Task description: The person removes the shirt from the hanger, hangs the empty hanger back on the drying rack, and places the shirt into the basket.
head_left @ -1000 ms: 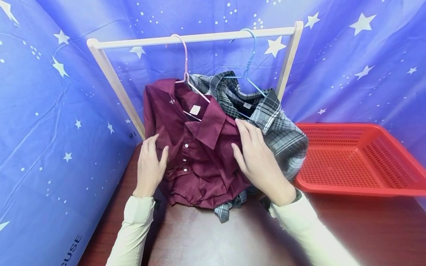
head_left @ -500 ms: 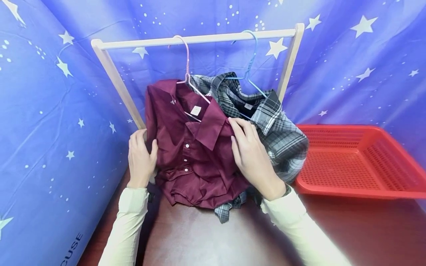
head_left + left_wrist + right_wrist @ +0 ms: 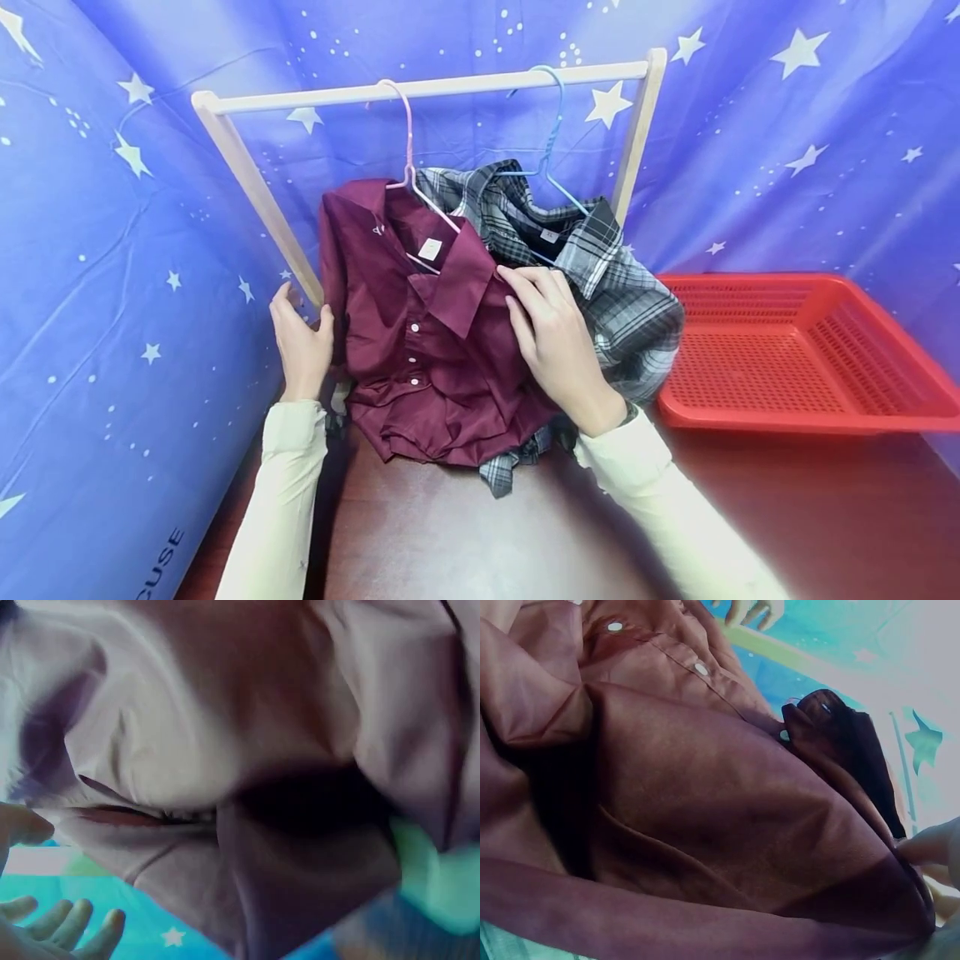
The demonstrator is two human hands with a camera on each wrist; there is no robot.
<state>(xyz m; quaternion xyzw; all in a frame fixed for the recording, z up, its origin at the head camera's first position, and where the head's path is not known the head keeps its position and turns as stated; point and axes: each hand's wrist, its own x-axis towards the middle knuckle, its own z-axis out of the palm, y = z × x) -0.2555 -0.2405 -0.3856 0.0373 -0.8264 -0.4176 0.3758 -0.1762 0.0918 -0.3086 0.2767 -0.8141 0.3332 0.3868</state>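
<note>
A maroon button-up shirt (image 3: 378,308) hangs on a pink hanger (image 3: 409,142) from a small wooden rack (image 3: 465,87). My right hand (image 3: 558,346) pinches the shirt at the shoulder beside its collar; in the right wrist view the thumb (image 3: 930,846) lies against the fabric edge. To the left of the shirt, my left hand (image 3: 303,350) is held with fingers spread, near the rack's left post. Its fingers (image 3: 71,922) show apart from the cloth in the left wrist view. Behind the maroon shirt, a grey plaid shirt (image 3: 637,312) hangs on a blue hanger (image 3: 549,150).
A red plastic basket (image 3: 787,423) stands on the right of the brown table (image 3: 442,542). Blue curtain cloth (image 3: 97,333) with white stars encloses the left side and back. A plaid shirt end (image 3: 497,475) pokes out below the maroon hem.
My left hand has moved left, from the front of the maroon shirt to beyond its side. The right hand has shifted left along the shoulder toward the collar.
</note>
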